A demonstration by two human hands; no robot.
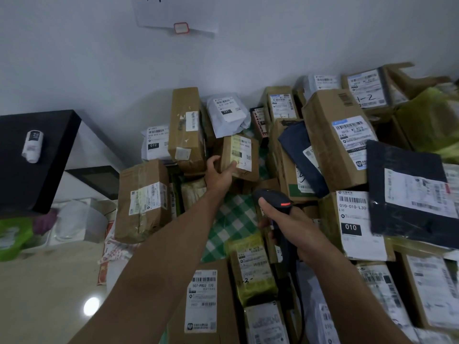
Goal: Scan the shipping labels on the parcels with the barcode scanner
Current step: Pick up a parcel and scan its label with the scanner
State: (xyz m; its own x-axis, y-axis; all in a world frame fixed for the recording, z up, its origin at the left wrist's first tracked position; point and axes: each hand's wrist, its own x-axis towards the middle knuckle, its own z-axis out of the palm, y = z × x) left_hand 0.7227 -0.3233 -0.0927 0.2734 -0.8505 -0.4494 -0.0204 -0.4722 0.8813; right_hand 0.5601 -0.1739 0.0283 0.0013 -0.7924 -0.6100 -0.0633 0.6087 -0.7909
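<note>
At far left a black cabinet (37, 155) stands against the white wall (99, 58), with a small white cylinder (32, 146) lying on its top. To its right a taped brown carton (142, 199) sits at the edge of a heap of parcels spread over a green-and-white checked cloth (231, 219). A tall brown box (186, 127) leans near the wall, with a grey poly mailer (227, 112) just beside it. The left hand (218, 175) reaches forward, its grip closed around the lower left corner of a small brown box (239, 157), thumb on the side face and fingers across the front next to the white shipping label (244, 152). Lower and to the right, the right hand (285, 219) has its grip wrapped tightly around the handle of the black barcode scanner (275, 199), whose head points toward the small box without touching it. At far right a dark blue mailer (409, 189) lies tilted over more labelled cartons.
</note>
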